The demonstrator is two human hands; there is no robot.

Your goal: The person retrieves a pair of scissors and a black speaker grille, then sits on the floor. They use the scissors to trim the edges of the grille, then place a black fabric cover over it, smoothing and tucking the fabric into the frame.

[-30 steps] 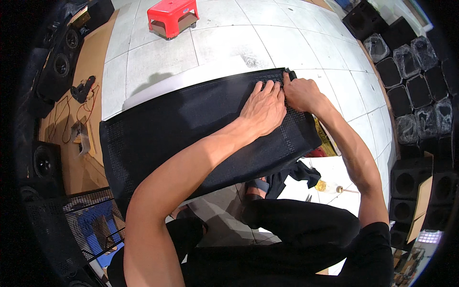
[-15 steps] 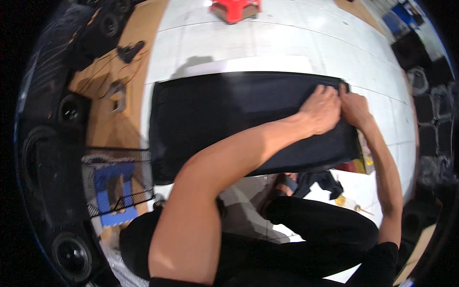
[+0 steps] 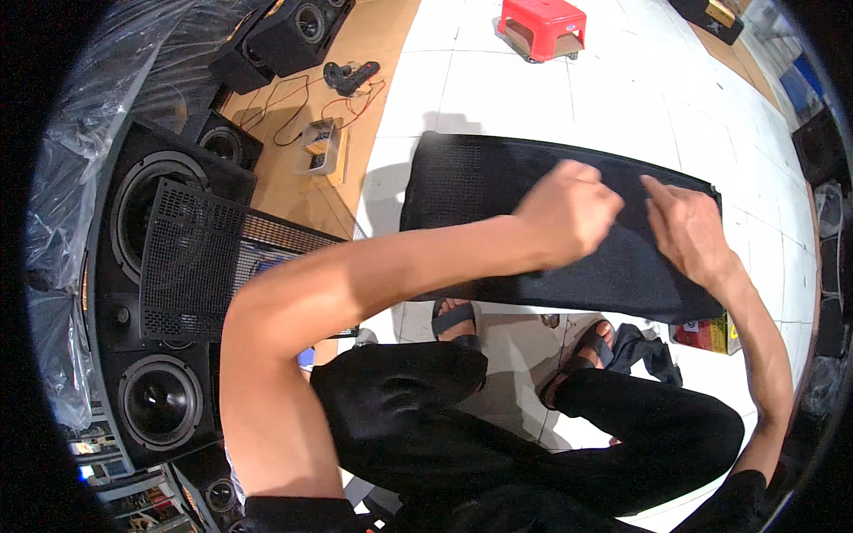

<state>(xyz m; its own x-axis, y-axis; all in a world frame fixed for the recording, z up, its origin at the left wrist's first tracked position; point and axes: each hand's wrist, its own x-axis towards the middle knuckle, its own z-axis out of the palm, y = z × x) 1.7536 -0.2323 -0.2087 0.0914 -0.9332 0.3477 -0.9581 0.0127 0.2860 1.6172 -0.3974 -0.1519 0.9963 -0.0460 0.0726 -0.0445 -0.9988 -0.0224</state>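
A wide black cloth-covered speaker grille [image 3: 551, 284] lies across the space in front of my feet, its perforations showing through the cloth at the left end. My left hand [image 3: 573, 213] is over the middle of it, fingers curled closed; what they hold, if anything, is hidden. To its right, my right hand [image 3: 689, 229] hovers or rests over the grille's right half, forefinger stretched out and the other fingers partly bent. A gap separates the two hands. Whether either touches the cloth I cannot tell.
A bare black perforated grille [image 3: 191, 258] leans by large black speakers [image 3: 160, 401] at left. A plastic box [image 3: 322, 147] and black tool [image 3: 352, 78] with wires lie on brown board. A red stool [image 3: 544, 27] stands ahead; a colourful box [image 3: 706, 335] sits under the grille's near right corner.
My hands have come away from the grille's far right corner and moved apart. The view has shifted left, so the grille appears further right, with more of the speakers showing.
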